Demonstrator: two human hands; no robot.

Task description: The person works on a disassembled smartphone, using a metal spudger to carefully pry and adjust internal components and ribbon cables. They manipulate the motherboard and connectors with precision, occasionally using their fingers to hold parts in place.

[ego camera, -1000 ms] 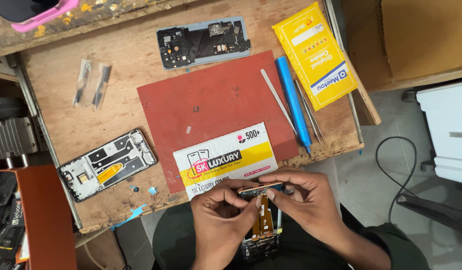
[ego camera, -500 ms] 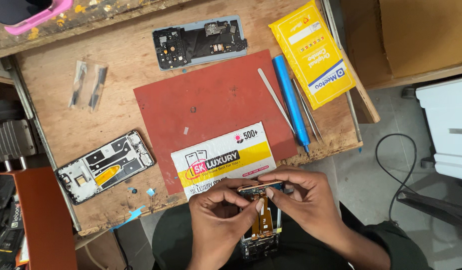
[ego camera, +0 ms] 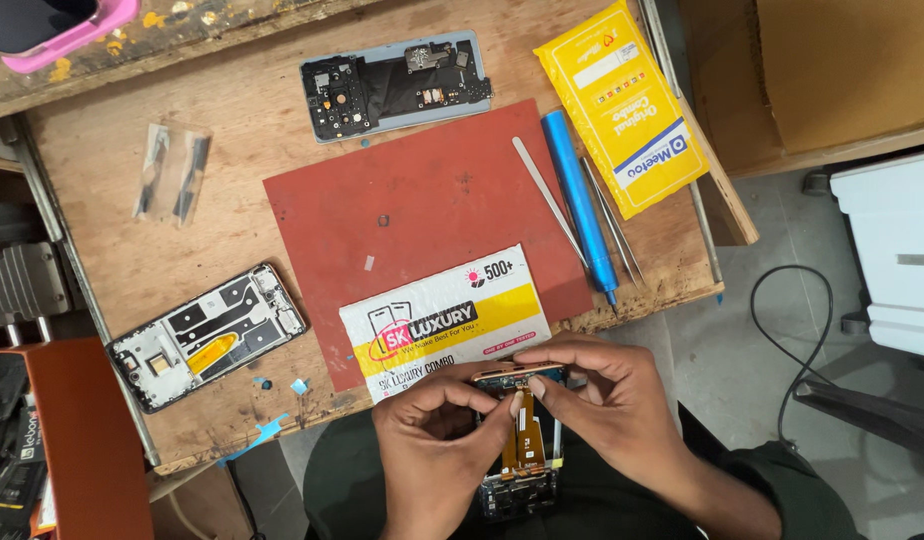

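Both hands hold an opened phone over the lap, just below the surface edge: the left hand grips its left side, the right hand pinches its top edge. A white-and-yellow box lies just beyond on a red mat, with a blue screwdriver to the right.

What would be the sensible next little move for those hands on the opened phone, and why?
Probably press the orange flex ribbon down flat with a fingertip. The left hand and right hand both pinch the opened phone at its top edge, over the lap, and the ribbon runs loose down its middle. The blue screwdriver and tweezers lie untouched on the wooden table.
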